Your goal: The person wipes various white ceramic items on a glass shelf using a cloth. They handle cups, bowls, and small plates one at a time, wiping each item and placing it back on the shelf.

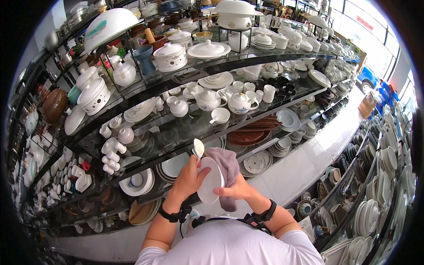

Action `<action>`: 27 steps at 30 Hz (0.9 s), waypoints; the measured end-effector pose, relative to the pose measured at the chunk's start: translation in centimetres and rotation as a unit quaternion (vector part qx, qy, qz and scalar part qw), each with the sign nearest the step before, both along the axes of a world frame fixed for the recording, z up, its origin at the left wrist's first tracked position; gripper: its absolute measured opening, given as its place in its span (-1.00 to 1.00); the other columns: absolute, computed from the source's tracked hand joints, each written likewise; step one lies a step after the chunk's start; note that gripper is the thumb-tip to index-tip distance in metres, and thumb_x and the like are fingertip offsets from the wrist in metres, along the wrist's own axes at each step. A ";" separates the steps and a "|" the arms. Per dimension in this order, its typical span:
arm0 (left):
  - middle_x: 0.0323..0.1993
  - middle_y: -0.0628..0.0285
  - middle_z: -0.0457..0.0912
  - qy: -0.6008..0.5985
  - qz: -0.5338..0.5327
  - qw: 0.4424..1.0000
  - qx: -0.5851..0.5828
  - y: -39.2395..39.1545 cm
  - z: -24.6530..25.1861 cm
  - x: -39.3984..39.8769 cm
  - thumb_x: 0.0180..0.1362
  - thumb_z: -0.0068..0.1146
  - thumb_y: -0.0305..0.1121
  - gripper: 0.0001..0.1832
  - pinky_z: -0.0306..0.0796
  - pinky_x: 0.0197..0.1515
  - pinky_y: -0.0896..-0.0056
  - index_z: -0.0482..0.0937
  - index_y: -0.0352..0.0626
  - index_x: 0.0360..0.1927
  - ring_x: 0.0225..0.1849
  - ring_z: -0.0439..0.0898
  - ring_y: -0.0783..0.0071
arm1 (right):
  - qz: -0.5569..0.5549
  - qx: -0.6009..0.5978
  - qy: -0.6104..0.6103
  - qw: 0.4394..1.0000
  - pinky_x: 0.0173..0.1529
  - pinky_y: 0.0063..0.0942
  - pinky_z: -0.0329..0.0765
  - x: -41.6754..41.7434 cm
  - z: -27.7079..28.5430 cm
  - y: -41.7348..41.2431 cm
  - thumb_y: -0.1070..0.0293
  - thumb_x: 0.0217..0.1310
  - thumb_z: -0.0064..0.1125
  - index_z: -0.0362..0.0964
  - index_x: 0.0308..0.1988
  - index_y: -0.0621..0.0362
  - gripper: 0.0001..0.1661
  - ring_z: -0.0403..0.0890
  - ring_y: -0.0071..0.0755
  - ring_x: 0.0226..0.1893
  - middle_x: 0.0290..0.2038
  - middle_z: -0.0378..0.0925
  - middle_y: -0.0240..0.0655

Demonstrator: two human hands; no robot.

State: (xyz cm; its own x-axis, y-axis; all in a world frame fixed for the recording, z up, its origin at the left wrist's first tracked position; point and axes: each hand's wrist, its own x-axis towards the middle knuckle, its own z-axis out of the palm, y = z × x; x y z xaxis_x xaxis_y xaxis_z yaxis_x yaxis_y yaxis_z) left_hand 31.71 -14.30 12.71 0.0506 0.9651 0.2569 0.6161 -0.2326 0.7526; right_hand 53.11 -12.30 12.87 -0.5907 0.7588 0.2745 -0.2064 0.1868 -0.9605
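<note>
My left hand [189, 179] grips the left side of a white oval plate [209, 187], its thumb across the plate's face. Between the same hand's fingers a white ceramic spoon [198, 148] points up past the plate. A mauve cloth [228, 162] is bunched in my right hand [237, 188] and lies behind the plate's right edge, with one end hanging below. My right thumb presses on the plate's lower right rim. Both hands hold the plate tilted in front of my chest, near the edge of a glass shelf [172, 139].
Beyond my hands, the shelf carries white teapots [241, 103], a small bowl with a spoon [220, 115] and cups [269, 93]. Lidded pots [170, 57] fill the upper tier. Plate stacks [258, 162] sit below. On my right, past the tiled aisle [275, 185], stands another crowded rack [364, 218].
</note>
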 end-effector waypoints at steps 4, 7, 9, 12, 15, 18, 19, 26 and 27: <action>-0.32 -0.04 0.70 -0.074 0.056 0.996 0.004 0.2 0.8 0.6 0.23 0.43 -0.27 -0.54 0.55 -0.35 0.17 0.32 -0.28 -0.16 -0.36 0.75 0.13 | -0.078 0.085 0.063 0.991 0.53 -0.14 0.15 -0.6 -0.7 1.3 -0.15 -0.01 0.55 0.03 0.51 0.28 0.32 0.25 -0.05 0.48 0.46 0.23 -0.04; -0.27 -0.01 0.73 -0.176 0.074 0.979 -0.066 -0.2 -0.1 0.1 0.22 0.44 -0.30 -0.54 0.59 -0.39 0.34 0.32 -0.28 -0.17 -0.37 0.75 0.40 | -0.139 0.070 0.131 0.979 0.51 -0.08 0.23 -1.3 -1.1 1.2 -0.19 0.01 0.54 0.00 0.50 0.31 0.34 0.28 -0.02 0.47 0.47 0.21 0.01; -0.35 0.05 0.69 -0.209 0.067 0.973 -0.073 -0.6 -0.8 0.3 0.23 0.41 -0.33 -0.56 0.61 -0.43 0.36 0.32 -0.32 -0.13 -0.42 0.73 0.44 | -0.162 0.062 0.143 0.974 0.51 -0.13 0.21 -1.2 -0.9 0.8 -0.11 0.03 0.56 -0.01 0.51 0.35 0.32 0.26 -0.08 0.48 0.49 0.19 -0.01; -0.42 0.06 0.60 -0.271 0.084 0.949 -0.137 -1.1 -0.3 1.5 0.26 0.37 -0.33 -0.60 0.60 -0.38 0.28 0.33 -0.31 -0.15 -0.44 0.69 0.32 | -0.185 0.088 0.137 0.969 0.51 -0.20 0.19 -2.0 -0.8 0.5 0.02 0.05 0.59 0.00 0.51 0.36 0.28 0.25 -0.16 0.48 0.49 0.20 -0.04; -0.41 -0.04 0.58 -0.085 0.110 0.990 0.002 -0.5 -2.0 1.2 0.29 0.32 -0.33 -0.66 0.55 -0.31 0.12 0.36 -0.30 -0.20 -0.42 0.66 0.10 | -0.160 0.082 0.081 0.980 0.50 -0.22 0.23 -1.7 -2.2 0.2 0.03 0.06 0.61 0.00 0.52 0.33 0.28 0.29 -0.19 0.45 0.46 0.25 -0.09; -0.39 -0.17 0.61 -0.101 0.076 0.992 -0.012 -0.6 -2.0 0.4 0.31 0.27 -0.33 -0.70 0.48 -0.23 0.00 0.40 -0.33 -0.20 -0.32 0.67 -0.14 | -0.097 0.032 0.073 0.992 0.48 -0.22 0.25 -0.6 -2.0 0.6 -0.02 0.06 0.62 0.02 0.52 0.30 0.29 0.32 -0.22 0.43 0.44 0.28 -0.13; -0.39 -0.18 0.62 -0.114 0.055 0.992 0.007 -0.7 -1.7 0.4 0.31 0.26 -0.33 -0.70 0.48 -0.23 -0.01 0.40 -0.34 -0.19 -0.30 0.68 -0.17 | -0.072 -0.004 0.080 0.994 0.48 -0.22 0.26 0.1 -2.0 0.6 -0.05 0.05 0.63 0.03 0.52 0.29 0.30 0.32 -0.23 0.42 0.44 0.29 -0.14; -0.35 -0.14 0.61 -0.064 -0.001 0.997 -0.040 -1.1 0.8 0.3 0.30 0.29 -0.33 -0.68 0.44 -0.24 0.03 0.38 -0.32 -0.18 -0.31 0.63 -0.16 | 0.051 -0.185 0.124 0.974 0.43 -0.21 0.38 2.2 -5.1 2.4 -0.13 -0.14 0.74 0.06 0.52 0.26 0.44 0.42 -0.26 0.38 0.40 0.37 -0.20; -0.38 -0.11 0.59 -0.059 0.018 0.997 -0.037 -1.0 0.7 0.3 0.30 0.30 -0.34 -0.68 0.44 -0.26 0.06 0.38 -0.31 -0.20 -0.34 0.61 -0.12 | 0.055 -0.208 0.136 0.967 0.42 -0.21 0.40 2.0 -5.7 2.6 -0.11 -0.16 0.75 0.07 0.51 0.26 0.44 0.44 -0.26 0.37 0.39 0.39 -0.20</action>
State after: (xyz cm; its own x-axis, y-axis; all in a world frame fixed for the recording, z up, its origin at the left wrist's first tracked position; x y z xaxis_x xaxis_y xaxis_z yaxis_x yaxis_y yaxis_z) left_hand 32.04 -15.35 13.46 -0.0108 0.9823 0.1870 0.5293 -0.1531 0.8345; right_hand 55.07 -9.67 7.13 -0.6230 0.7735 0.1166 -0.4593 -0.2411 -0.8549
